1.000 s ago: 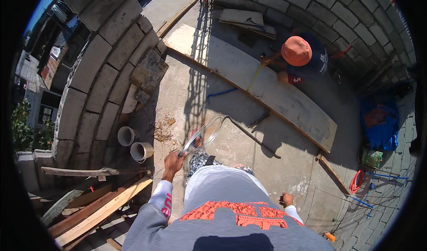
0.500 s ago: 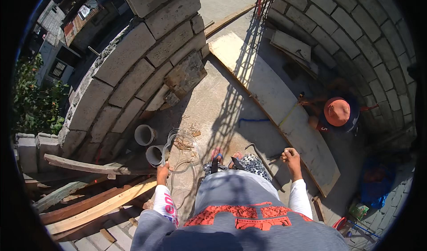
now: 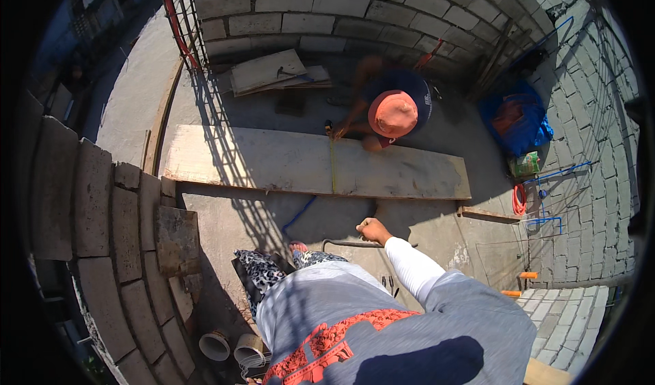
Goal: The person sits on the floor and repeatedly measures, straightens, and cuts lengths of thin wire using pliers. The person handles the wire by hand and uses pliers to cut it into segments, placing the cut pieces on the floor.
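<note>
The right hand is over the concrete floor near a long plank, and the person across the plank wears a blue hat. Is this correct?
Not quite: the head view shows the hat is orange-pink, not blue. The rest holds: the right hand is over the concrete floor, near the long plank.

A person in an orange hat (image 3: 393, 112) crouches by a block wall (image 3: 327, 10), near a blue tarp (image 3: 518, 122).

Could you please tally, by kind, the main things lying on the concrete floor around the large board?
Large wooden board: 1
Bent metal bars: 1
Pipe pieces: 2
Blue sacks: 1
Orange hose coils: 1
Total: 6
</note>
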The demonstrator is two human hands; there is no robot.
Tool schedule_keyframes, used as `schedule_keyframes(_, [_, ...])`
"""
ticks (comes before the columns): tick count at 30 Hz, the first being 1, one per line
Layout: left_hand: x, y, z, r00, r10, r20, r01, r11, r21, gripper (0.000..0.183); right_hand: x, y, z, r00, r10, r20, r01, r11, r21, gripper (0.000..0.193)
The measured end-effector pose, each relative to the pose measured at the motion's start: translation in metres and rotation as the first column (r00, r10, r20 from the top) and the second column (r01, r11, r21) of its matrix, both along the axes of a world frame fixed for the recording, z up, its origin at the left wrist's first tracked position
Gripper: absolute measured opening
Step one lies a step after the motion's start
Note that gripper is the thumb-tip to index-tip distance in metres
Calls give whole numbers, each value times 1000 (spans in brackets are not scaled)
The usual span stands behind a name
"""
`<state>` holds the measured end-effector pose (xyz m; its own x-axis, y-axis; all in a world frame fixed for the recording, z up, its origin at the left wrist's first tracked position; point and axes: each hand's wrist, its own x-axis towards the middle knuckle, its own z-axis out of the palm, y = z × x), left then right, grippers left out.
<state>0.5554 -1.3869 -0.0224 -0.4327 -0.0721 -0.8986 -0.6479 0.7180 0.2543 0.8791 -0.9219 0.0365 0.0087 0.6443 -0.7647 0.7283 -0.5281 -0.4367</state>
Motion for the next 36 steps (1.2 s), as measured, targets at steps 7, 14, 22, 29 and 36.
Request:
schedule_keyframes(7, [-116,151,-11,901,-434,-22,434,897,80,46,-108,18,-5,999,3,-53,2,996,90,26])
schedule_keyframes(14, [-289,189,-25,824,-566,25,566,824,-3,49,-193,39,8,981,-51,185,67,995,-80,27])
schedule_keyframes(22, [-416,217,-18,789,-611,69,605,791,89,49,-345,103,80,997,-62,-48,67,994,92,29])
schedule_keyframes(29, [-452,309,-27,426,-898,107,899,434,66,44,-311,69,104,982,-189,-26,191,966,173,31])
schedule_keyframes(36, [-372,357,-26,229,-969,93,972,232,33,40,-128,-79,50,812,-580,-72,584,804,114,30])
